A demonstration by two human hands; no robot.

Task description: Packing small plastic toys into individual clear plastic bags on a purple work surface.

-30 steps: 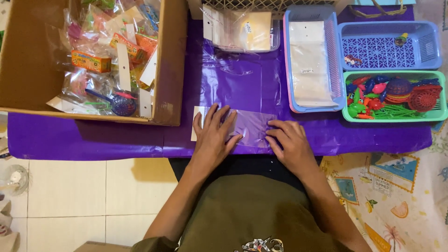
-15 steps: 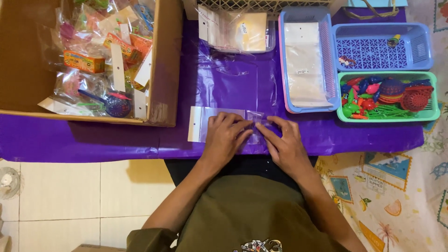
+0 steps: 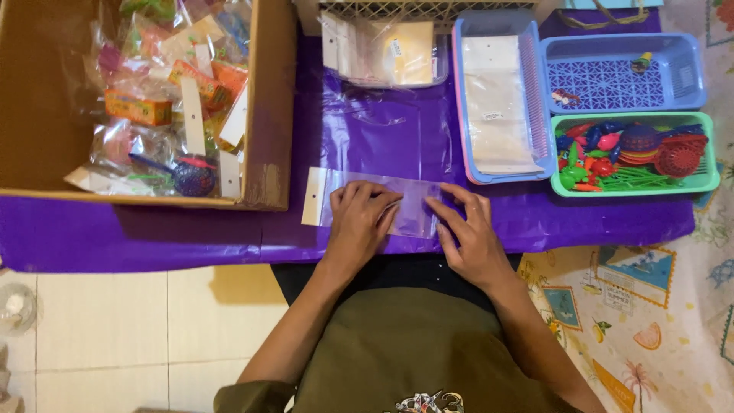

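Observation:
A clear plastic bag (image 3: 413, 200) with a white header card lies flat on the purple table cover (image 3: 191, 237) near the front edge. My left hand (image 3: 359, 222) rests palm-down on the middle of the bag, fingers spread. My right hand (image 3: 468, 233) presses its fingertips onto the bag's right end. Neither hand lifts the bag.
A cardboard box (image 3: 267, 115) of packed toy bags stands at the left. Behind lie a stack of clear bags (image 3: 386, 50), a tray (image 3: 466, 92) of empty bags, a blue basket (image 3: 688, 73) and a green basket (image 3: 707, 180) of colourful plastic toys.
The view has tilted slightly down. Both hands have shifted along the bag, the right hand moving to its right end, while the left stays over its middle.

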